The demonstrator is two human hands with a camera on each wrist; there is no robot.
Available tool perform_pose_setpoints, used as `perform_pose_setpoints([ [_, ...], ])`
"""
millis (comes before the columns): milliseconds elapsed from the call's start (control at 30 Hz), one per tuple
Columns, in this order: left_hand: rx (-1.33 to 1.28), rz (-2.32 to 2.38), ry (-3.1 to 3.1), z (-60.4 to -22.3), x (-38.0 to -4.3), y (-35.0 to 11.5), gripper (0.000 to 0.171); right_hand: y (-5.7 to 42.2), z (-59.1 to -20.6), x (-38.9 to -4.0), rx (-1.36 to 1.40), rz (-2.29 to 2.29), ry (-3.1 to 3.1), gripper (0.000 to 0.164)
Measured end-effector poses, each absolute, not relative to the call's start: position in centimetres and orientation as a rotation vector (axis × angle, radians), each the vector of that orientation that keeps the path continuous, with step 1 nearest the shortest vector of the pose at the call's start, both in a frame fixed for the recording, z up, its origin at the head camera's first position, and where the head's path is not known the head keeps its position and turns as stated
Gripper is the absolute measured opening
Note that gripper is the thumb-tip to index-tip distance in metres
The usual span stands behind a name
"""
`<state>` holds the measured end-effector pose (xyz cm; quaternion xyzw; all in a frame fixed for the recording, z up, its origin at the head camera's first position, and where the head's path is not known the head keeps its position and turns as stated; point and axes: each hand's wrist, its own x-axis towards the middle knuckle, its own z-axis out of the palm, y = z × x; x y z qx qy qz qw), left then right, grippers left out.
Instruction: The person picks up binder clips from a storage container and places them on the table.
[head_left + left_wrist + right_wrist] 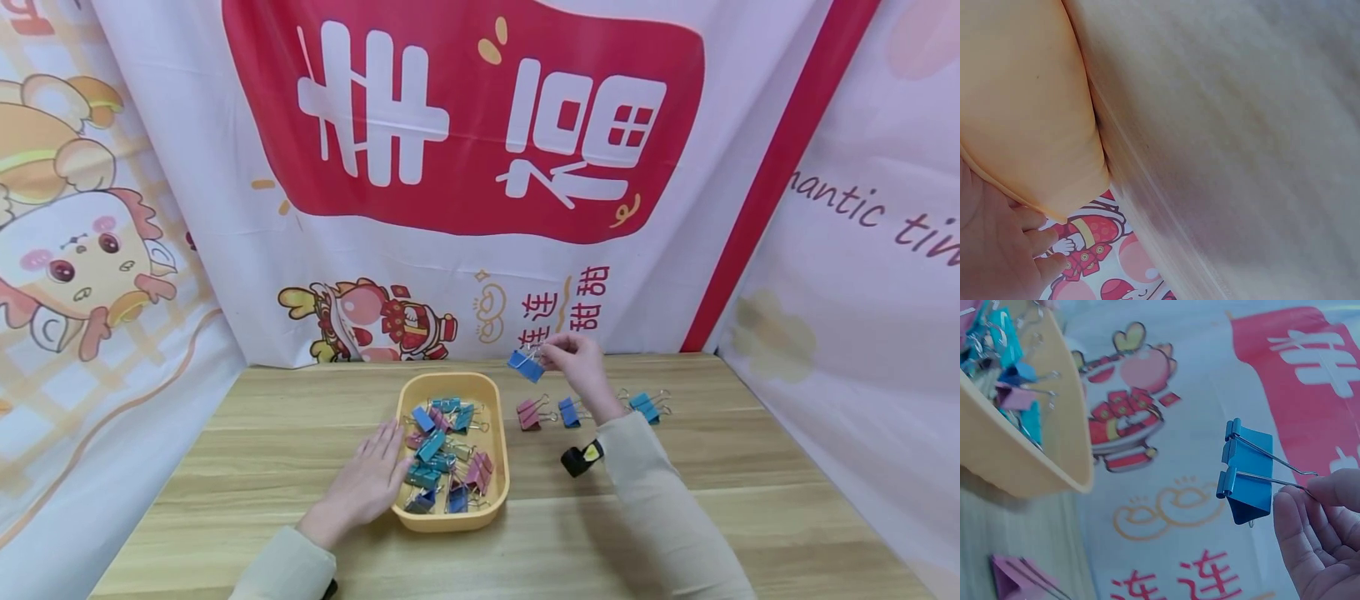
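My right hand [576, 362] pinches a blue binder clip [527, 365] by its wire handle, up off the table behind the tray's right corner. In the right wrist view, thumb and fingertips hold the handle's end while the clip's blue body [1252, 472] hangs free. My left hand [365, 471] lies with straight fingers along the left rim of a yellow tray [501, 492]. Jumbled teal, blue and pink binder clips [431, 446] fill the tray. From the left wrist view, the tray's outer wall [1029, 94] is right beside the fingers.
Right of the tray stand a pink clip [531, 413], a blue clip [568, 412] and a teal clip [645, 407] in a row, partly behind my right wrist. A printed cloth [465, 192] hangs at the table's back edge. The wooden table [300, 417] extends to both sides.
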<state>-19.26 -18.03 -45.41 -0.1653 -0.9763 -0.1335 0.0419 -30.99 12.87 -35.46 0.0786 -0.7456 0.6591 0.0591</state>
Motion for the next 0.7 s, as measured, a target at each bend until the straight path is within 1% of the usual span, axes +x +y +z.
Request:
perform_pose_setpoints([
  [433, -0.493, -0.42, -2.996, -45.4, -19.3, -18.0, 0.057, 18.5, -34.4, -31.9, 0.129, 1.996, -2.191, 0.027],
  [700, -0.495, -0.401, -3.0, -45.5, -19.2, -18.0, 0.057, 22.6, -34.8, -32.5, -0.061, 2.057, -2.044, 0.017],
])
